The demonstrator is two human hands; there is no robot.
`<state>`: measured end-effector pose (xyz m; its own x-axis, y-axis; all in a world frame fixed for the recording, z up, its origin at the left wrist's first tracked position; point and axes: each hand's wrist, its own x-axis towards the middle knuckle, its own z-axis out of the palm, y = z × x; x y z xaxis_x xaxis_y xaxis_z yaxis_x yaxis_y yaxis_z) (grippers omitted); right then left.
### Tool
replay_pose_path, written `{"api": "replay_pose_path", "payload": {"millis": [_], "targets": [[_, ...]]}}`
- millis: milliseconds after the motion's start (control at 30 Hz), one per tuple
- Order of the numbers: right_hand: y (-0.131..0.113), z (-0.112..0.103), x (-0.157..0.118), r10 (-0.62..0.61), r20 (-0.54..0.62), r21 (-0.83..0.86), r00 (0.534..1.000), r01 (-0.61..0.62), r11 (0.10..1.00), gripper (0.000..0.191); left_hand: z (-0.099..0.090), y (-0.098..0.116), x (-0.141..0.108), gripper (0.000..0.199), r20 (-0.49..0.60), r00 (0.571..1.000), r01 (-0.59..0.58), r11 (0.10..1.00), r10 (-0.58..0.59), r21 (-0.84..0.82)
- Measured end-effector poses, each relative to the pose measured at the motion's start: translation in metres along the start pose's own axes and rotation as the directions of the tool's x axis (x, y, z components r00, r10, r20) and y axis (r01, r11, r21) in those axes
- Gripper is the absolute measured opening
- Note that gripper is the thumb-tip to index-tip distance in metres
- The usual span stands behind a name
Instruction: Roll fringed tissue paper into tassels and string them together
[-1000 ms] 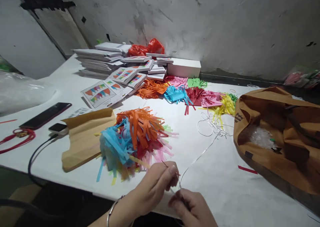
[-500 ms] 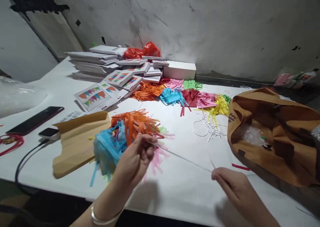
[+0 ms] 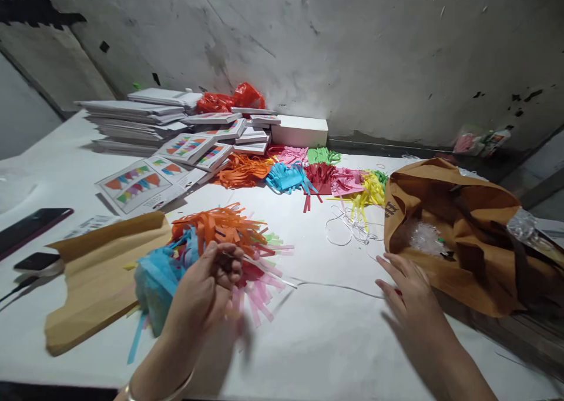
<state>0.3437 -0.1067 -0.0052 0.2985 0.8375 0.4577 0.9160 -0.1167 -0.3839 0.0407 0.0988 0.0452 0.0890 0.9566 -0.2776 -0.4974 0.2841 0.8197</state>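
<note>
My left hand [image 3: 210, 280] has its fingers curled round a thin white string [image 3: 335, 285], beside a bundle of orange tissue-paper fringes [image 3: 222, 223] and blue tissue paper [image 3: 161, 271]. Pink fringe strips [image 3: 258, 292] fan out beyond its fingers. The string sags slackly to the right, ending out of sight by the fingers of my right hand [image 3: 408, 286]. That hand hovers over the white table with fingers apart, near a brown bag [image 3: 453, 204] standing open. A small tangle of white string [image 3: 352, 227] lies farther back.
Fringe bundles in several colours, including a blue one [image 3: 286, 177], line the back. Behind left are stacked white packs [image 3: 136, 124] and a red plastic bag [image 3: 249, 95]. A flattened brown paper envelope [image 3: 99, 271] and a phone [image 3: 30, 227] lie at left.
My right hand has spread its fingers and let go of the string, which was taut and now hangs slack. The view has shifted to the right.
</note>
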Motion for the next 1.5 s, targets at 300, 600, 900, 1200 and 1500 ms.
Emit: {"api": "replay_pose_path", "payload": {"millis": [300,600,900,1200,1500], "targets": [[-0.136,0.038,0.007,-0.172,0.099,0.720,0.980,0.049,0.692,0.033,0.013,-0.014,-0.045,0.040,0.398,0.900,0.169,0.984,-0.176,0.054],[-0.155,0.047,0.039,-0.317,0.170,0.726,0.933,0.099,0.680,0.022,-0.007,-0.017,-0.048,0.045,0.651,0.733,0.144,0.981,-0.196,0.134],[-0.095,0.026,0.030,-0.036,0.138,0.525,0.990,-0.042,0.850,0.019,-0.016,-0.004,-0.036,0.041,0.529,0.848,-0.029,0.996,-0.020,0.084],[-0.161,0.045,0.034,-0.062,0.170,0.777,0.983,-0.095,0.622,0.008,-0.003,-0.029,-0.061,0.051,0.677,0.734,-0.250,0.906,-0.054,0.342],[-0.145,0.049,0.027,-0.086,-0.003,0.633,0.996,0.068,0.771,0.015,-0.007,-0.013,-0.059,0.044,0.673,0.739,-0.283,0.891,-0.035,0.356]]}}
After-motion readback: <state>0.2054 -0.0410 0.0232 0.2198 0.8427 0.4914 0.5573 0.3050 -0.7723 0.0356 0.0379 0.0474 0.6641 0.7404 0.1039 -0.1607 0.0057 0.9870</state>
